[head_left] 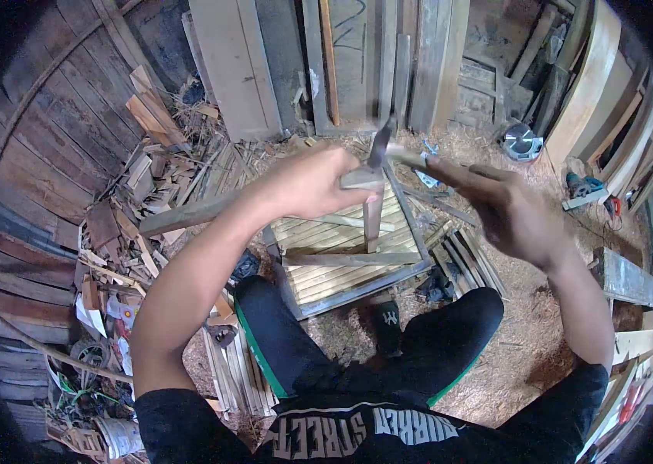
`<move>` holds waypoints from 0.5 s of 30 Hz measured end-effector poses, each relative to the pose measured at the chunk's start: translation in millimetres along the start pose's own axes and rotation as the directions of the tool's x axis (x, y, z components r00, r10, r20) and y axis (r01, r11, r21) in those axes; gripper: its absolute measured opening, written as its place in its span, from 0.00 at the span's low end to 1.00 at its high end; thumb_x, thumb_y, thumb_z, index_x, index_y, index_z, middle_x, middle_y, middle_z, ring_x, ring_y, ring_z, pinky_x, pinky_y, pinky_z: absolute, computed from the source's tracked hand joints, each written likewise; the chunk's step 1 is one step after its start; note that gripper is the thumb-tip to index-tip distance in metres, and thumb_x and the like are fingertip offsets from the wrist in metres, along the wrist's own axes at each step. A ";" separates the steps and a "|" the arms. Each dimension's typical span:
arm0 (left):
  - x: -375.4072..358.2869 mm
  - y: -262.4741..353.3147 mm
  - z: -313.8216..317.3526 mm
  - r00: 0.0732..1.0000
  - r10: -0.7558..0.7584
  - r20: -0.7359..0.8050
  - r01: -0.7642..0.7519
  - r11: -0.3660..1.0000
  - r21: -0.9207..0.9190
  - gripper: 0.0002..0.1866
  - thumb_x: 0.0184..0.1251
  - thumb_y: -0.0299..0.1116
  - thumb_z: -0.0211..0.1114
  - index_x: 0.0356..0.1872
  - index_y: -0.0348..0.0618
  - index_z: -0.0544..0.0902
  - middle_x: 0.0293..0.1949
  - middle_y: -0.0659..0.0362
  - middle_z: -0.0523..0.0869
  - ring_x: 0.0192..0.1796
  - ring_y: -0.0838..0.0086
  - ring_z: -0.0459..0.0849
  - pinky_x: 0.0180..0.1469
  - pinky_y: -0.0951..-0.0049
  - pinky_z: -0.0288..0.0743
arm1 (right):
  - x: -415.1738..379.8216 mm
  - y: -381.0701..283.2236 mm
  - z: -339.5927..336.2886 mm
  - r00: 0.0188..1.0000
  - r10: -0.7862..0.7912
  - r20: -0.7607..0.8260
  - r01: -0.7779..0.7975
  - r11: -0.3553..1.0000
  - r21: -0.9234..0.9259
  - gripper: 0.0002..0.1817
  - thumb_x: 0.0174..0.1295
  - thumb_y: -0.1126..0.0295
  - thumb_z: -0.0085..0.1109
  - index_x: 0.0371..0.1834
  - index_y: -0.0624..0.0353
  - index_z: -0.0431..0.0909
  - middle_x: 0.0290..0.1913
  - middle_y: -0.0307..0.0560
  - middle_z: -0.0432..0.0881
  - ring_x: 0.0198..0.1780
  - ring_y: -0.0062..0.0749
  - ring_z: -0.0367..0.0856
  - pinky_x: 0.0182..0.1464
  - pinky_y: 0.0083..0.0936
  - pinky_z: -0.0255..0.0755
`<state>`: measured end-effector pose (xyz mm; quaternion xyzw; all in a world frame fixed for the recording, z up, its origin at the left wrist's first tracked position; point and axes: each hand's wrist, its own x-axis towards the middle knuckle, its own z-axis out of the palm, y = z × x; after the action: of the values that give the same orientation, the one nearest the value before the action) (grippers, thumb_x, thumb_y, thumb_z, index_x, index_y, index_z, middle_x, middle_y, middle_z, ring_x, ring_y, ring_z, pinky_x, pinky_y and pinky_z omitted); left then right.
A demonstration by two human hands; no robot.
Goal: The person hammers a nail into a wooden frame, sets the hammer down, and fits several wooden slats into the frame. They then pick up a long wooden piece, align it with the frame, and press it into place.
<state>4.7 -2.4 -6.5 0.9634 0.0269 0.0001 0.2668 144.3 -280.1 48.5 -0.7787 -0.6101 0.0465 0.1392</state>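
Note:
My left hand [317, 184] is closed around a wooden bar [195, 214] near its right end, where it meets a second, upright wooden piece [373, 220]. That piece runs down to a crosspiece [350, 259] over a slatted wooden panel [326, 288] with a dark frame, lying between my legs. My right hand [516, 216], slightly blurred, grips the handle of a hammer [450, 172]. The hammer's dark head is close over the joint beside my left hand.
Scrap wood [141, 178] is heaped at the left. A circular saw blade [522, 142] and a teal power tool [583, 185] lie at the right on the shavings-covered floor. Boards [238, 69] lean on the back wall; cut strips [465, 259] lie right of the panel.

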 end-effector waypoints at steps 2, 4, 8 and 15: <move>-1.0 4.6 -3.3 0.998 -0.051 0.042 0.051 0.999 -0.009 0.18 0.70 0.40 0.77 0.37 0.30 0.88 0.28 0.41 0.89 0.30 0.57 0.90 0.38 0.55 0.79 | 3.3 10.4 -7.3 0.988 -0.097 -0.121 0.116 0.981 0.155 0.44 0.61 0.93 0.52 0.80 0.41 0.76 0.62 0.60 0.88 0.49 0.53 0.89 0.55 0.39 0.81; 0.1 0.7 -4.5 1.000 -0.011 0.028 0.012 1.000 -0.016 0.18 0.70 0.41 0.77 0.37 0.30 0.89 0.28 0.40 0.88 0.31 0.56 0.90 0.38 0.55 0.79 | 9.2 17.2 -9.1 0.898 -0.212 -0.384 0.354 0.869 0.347 0.47 0.57 0.96 0.46 0.81 0.48 0.74 0.67 0.55 0.88 0.47 0.43 0.87 0.55 0.38 0.81; 3.0 -5.6 0.3 0.999 0.045 0.011 -0.045 0.999 0.011 0.19 0.70 0.42 0.77 0.39 0.30 0.89 0.29 0.39 0.88 0.32 0.54 0.91 0.40 0.55 0.80 | 7.8 23.4 14.4 0.910 -0.222 -0.351 0.319 0.915 0.246 0.43 0.63 0.93 0.50 0.83 0.48 0.72 0.72 0.54 0.84 0.48 0.38 0.86 0.58 0.42 0.80; 2.7 -4.2 -3.0 0.999 -0.016 0.048 0.016 1.000 0.007 0.18 0.70 0.40 0.76 0.42 0.31 0.90 0.32 0.39 0.90 0.35 0.52 0.92 0.42 0.55 0.82 | 3.0 15.9 1.5 0.846 0.001 -0.534 0.271 0.861 0.431 0.43 0.63 0.88 0.60 0.82 0.40 0.74 0.57 0.57 0.89 0.46 0.48 0.88 0.51 0.44 0.82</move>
<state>7.2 2.9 -6.1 0.9638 0.0280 -0.0252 0.2640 159.6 -280.4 43.0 -0.6543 -0.5728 -0.0210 0.4934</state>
